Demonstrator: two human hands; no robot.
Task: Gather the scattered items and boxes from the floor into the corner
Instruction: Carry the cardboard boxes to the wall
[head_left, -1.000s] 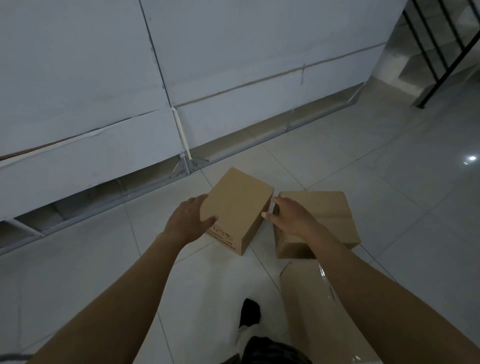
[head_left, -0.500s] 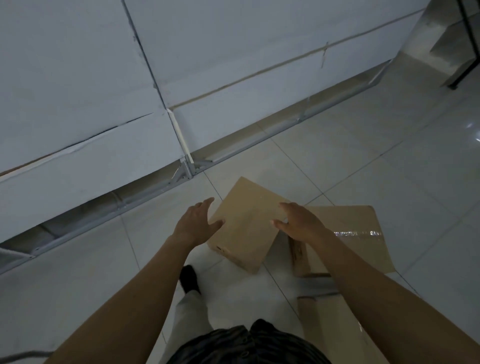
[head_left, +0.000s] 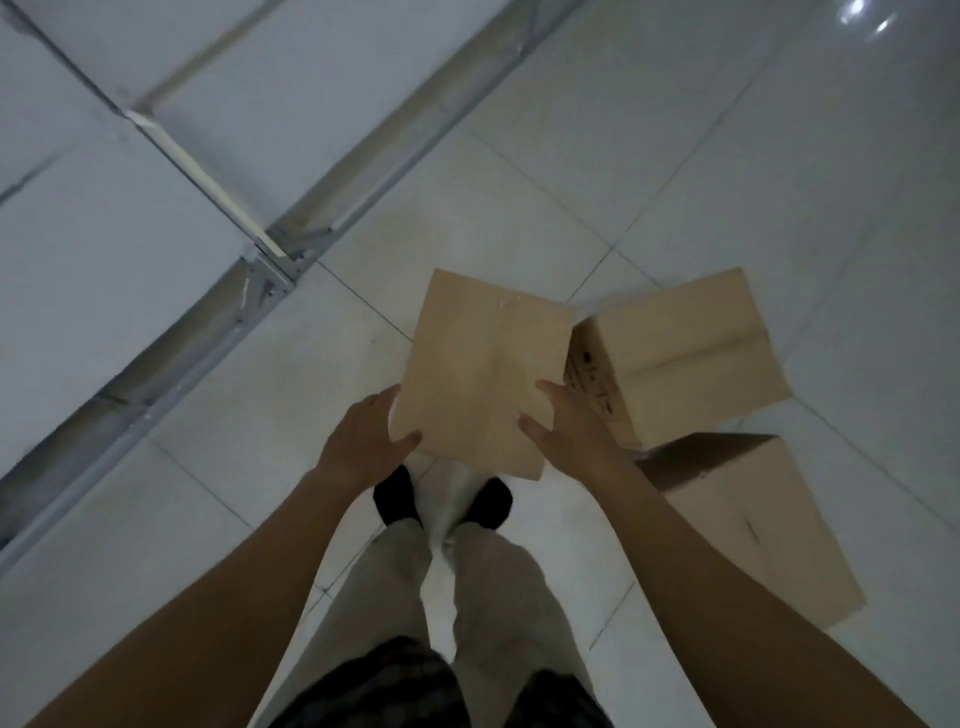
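A small brown cardboard box (head_left: 483, 358) is held in the air above my feet, between both hands. My left hand (head_left: 363, 441) grips its near left corner, thumb on top. My right hand (head_left: 571, 431) grips its near right edge, thumb and a finger lying on the top face. A second closed cardboard box (head_left: 685, 353) with printing on its side lies on the tiled floor just to the right. A third, larger box (head_left: 753, 525) lies on the floor nearer to me, partly hidden by my right forearm.
White panel walls (head_left: 130, 234) on a grey metal base rail (head_left: 249, 291) run diagonally across the upper left. My two black-shod feet (head_left: 395, 499) stand on the glossy white tile floor (head_left: 779, 156), which stretches away to the upper right.
The view has tilted down toward my feet. The small box has been drawn closer to me and turned lengthwise, with both hands now gripping its near end.
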